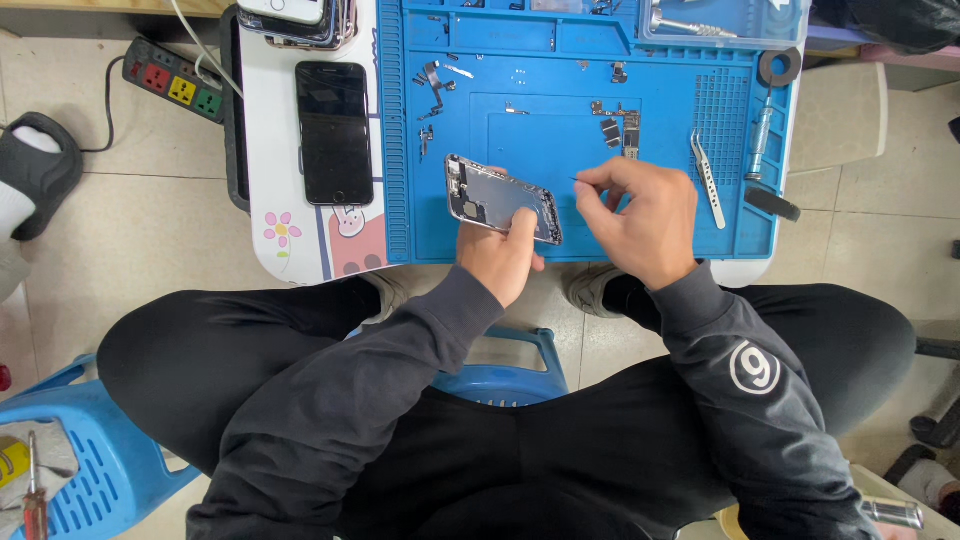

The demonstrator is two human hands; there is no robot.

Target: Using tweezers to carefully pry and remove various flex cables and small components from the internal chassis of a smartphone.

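Holding the opened phone housing (pixel 503 199) in my left hand (pixel 503 256), fingers curled around its lower right edge, thumb on top, grip closed on it. Housing is tilted, raised just above the blue repair mat (pixel 560 120), inner side up, small parts visible inside near its left end. My right hand (pixel 640 215) is just right of the housing, thumb and forefinger pinched together on a thin dark tool or part (pixel 578 181); too small to tell which. Its tip sits just beside the housing's upper right corner; contact, cannot tell. Other right fingers are loosely bent.

On the mat behind the hands: a small circuit board (pixel 630 131) and loose metal bits (pixel 432 82). Tweezers (pixel 708 177) lie right of my right hand, apart from it. A screwdriver (pixel 762 140) lies further right by the mat's edge, with a roll of tape (pixel 779 67) above it. A dark phone (pixel 334 132) lies screen up on the white table (pixel 270 150) left of the mat, well apart from the hands. More phones stacked (pixel 300 20) at the top edge. Power strip (pixel 172 80) on the floor to the left. Blue plastic stool (pixel 85 470) at lower left.
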